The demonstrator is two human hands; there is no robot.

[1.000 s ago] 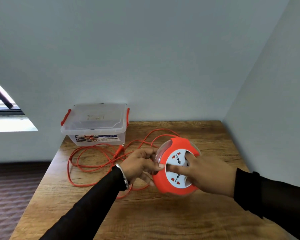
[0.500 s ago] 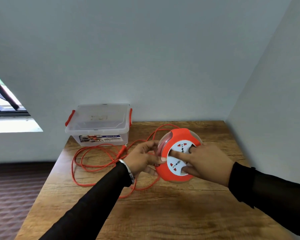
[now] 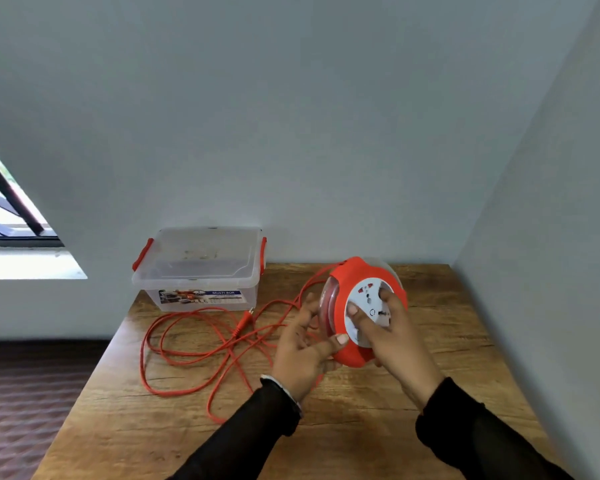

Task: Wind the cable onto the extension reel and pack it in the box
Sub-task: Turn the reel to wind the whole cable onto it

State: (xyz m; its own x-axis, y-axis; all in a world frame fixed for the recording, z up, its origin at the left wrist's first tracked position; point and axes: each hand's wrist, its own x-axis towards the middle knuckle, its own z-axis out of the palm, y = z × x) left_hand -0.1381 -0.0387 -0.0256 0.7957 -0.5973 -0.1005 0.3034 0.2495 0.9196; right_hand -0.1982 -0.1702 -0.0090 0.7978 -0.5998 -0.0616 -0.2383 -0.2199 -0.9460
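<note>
Orange round plastic reel (image 3: 347,348) stands tilted on edge, white socket face toward me; my left hand (image 3: 300,355) and right hand (image 3: 392,341) both grasp it.

- Box (image 3: 201,271) at the table's (image 3: 361,438) back left, against the wall, lid on.
- Cable (image 3: 194,344) looped on the table before the box, plug (image 3: 244,320) just before it.
- Reel (image 3: 355,313) right of the loops, tilted, between left hand (image 3: 303,355) and right hand (image 3: 392,337).
</note>
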